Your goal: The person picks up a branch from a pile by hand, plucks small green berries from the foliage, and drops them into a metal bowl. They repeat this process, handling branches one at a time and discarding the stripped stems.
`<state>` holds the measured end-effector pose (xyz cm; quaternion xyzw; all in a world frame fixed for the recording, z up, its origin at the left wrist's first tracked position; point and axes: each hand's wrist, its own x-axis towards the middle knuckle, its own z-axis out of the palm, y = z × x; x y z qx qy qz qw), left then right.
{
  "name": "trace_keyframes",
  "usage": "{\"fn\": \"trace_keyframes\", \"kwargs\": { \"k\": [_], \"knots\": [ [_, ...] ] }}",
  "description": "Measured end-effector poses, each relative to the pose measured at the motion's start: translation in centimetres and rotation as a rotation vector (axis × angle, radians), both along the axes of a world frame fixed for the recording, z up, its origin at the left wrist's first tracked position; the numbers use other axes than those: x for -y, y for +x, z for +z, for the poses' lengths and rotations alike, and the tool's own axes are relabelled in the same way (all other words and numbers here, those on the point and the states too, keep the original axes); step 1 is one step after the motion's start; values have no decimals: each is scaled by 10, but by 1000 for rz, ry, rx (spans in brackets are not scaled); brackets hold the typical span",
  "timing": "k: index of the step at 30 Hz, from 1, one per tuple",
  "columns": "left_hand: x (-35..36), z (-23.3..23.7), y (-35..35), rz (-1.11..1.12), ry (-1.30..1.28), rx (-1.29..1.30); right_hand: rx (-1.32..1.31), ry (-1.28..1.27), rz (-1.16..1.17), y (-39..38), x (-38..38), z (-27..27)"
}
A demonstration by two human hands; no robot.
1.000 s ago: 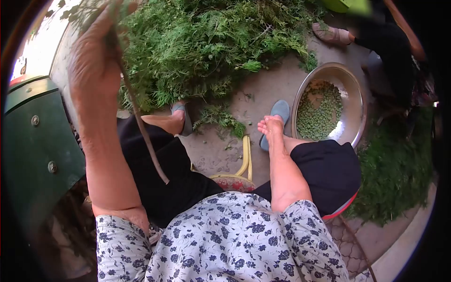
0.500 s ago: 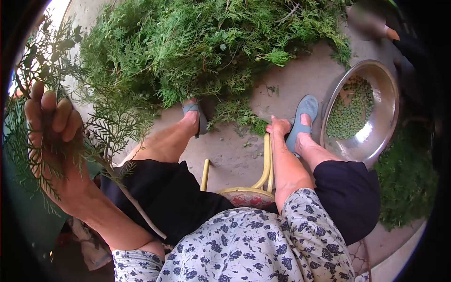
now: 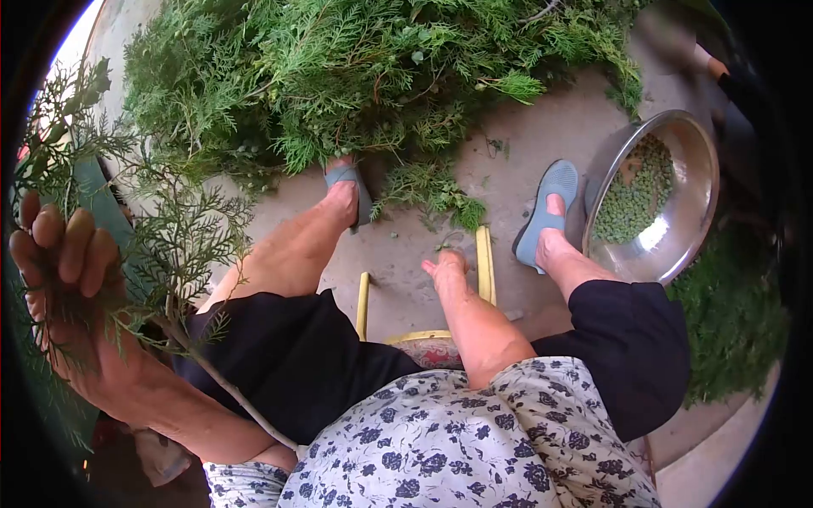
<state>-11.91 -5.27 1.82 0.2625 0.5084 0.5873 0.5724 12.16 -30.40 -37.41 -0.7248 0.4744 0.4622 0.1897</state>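
Note:
At the left edge, my left hand (image 3: 72, 262) is raised with its fingers curled round a leafy branch (image 3: 229, 385). The branch's green sprays hang about the hand, and its bare stem slants down to my lap. My right hand (image 3: 449, 264) reaches low over the floor between my feet, beside the yellow stool frame (image 3: 485, 264). Its thumb stands out to the left, apart from the rest; the other fingertips are largely hidden. A tiny green sprig lies close to its fingers. Just beyond is a small clump of greenery (image 3: 428, 190).
A large heap of green branches (image 3: 356, 80) spreads beyond my feet. To the right stands a metal basin (image 3: 707, 199) with small green cones (image 3: 631, 207). More greenery (image 3: 732, 313) lies below it. Part of another person's arm (image 3: 710, 63) shows at the upper right.
My right hand has moved left, from the end of the yellow stool frame to the floor area inside it. My left hand has shifted slightly left and down, still round the branch.

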Motion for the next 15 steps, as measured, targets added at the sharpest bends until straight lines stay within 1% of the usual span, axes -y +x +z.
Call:
{"fn": "trace_keyframes", "kwargs": {
  "k": [1, 3, 4, 10, 12, 13, 14, 15],
  "knots": [
    [0, 0, 2, 39, -19, -15, -2, -4, 0, -2, 14, -14],
    [2, -2, 4, 104, -23, -49, -79, 54, -78, -1, 49, -57],
    [3, -3, 4, 104, -27, -51, -80, 51, -78, 0, 53, -62],
    [4, -4, 12, 76, -23, -117, 147, 53, -248, 2, 56, -88],
    [7, -6, 5, 54, -1, -92, 229, 56, -305, 4, 55, -90],
    [8, -6, 3, 57, 6, -93, 234, 60, -304, 2, 40, -74],
    [9, -6, 2, 58, 16, -95, 263, 54, -101, -3, 10, -43],
    [9, -6, 2, 59, 25, -90, 290, 52, 101, -6, -9, -27]
  ]
}}
